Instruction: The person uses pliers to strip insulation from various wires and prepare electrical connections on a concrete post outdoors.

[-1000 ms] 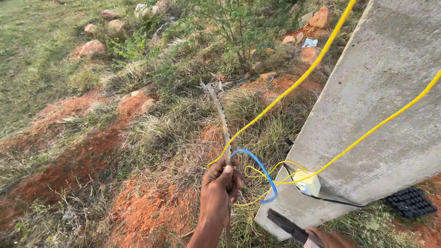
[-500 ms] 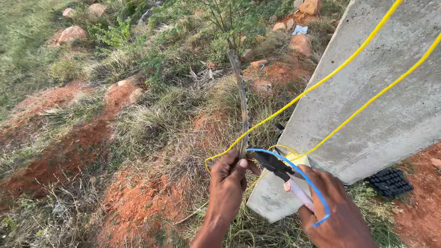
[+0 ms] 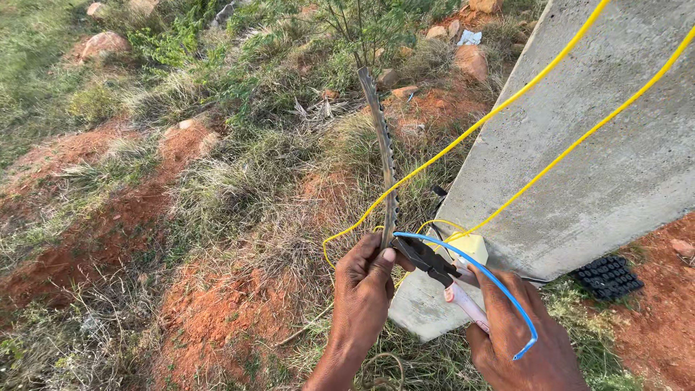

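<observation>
Grey twisted metal strip stands clenched in the left hand; right hand grips pink-handled pliers and blue wire.

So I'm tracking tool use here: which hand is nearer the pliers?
Right. The right hand grips the pliers by their pale handles; the left hand holds the twisted metal strip just beside the plier jaws.

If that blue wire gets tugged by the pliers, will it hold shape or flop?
The thin blue wire arcs unsupported from the dark pliers over the right hand, so it is probably springy, not limp. It looks light. Its smooth coating may slip through the pliers.
</observation>
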